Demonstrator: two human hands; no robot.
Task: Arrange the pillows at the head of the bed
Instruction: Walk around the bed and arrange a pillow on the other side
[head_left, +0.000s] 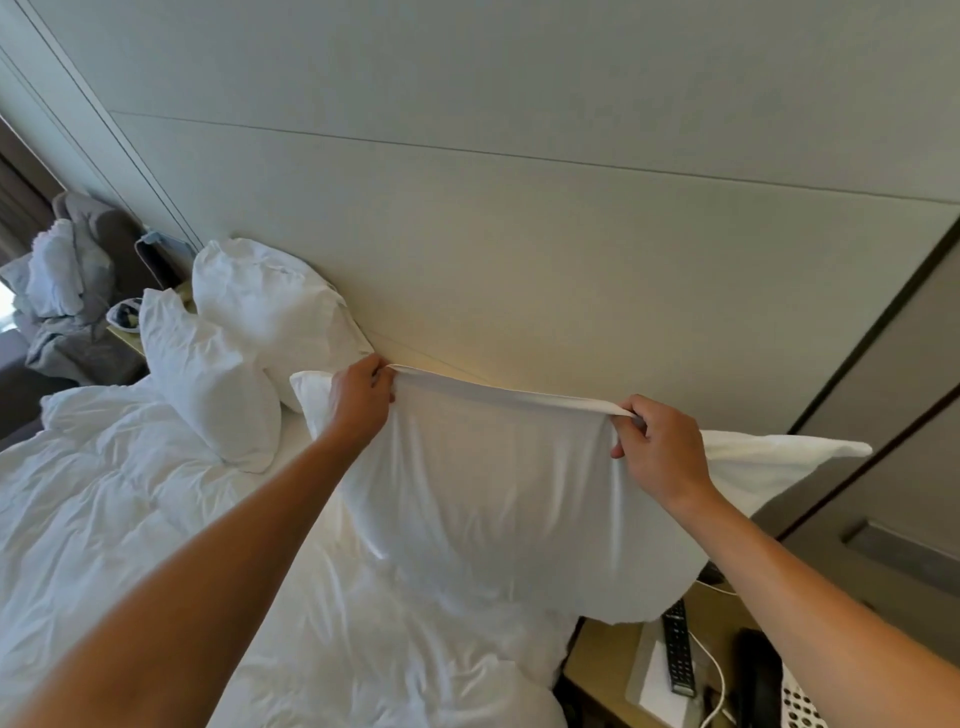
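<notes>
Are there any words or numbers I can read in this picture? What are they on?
No words or numbers can be read anywhere here.
The remote control on the bedside table has rows of buttons, but any marks on them are too small and blurred to read.
The pillow held up by the left hand and right hand is plain white, with no label showing.

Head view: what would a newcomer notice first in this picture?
First, the big white pillow held up in the middle, its top edge pinched by the left hand and the right hand. Next, two more pillows lean at the headboard on the left, above the rumpled duvet.
</notes>
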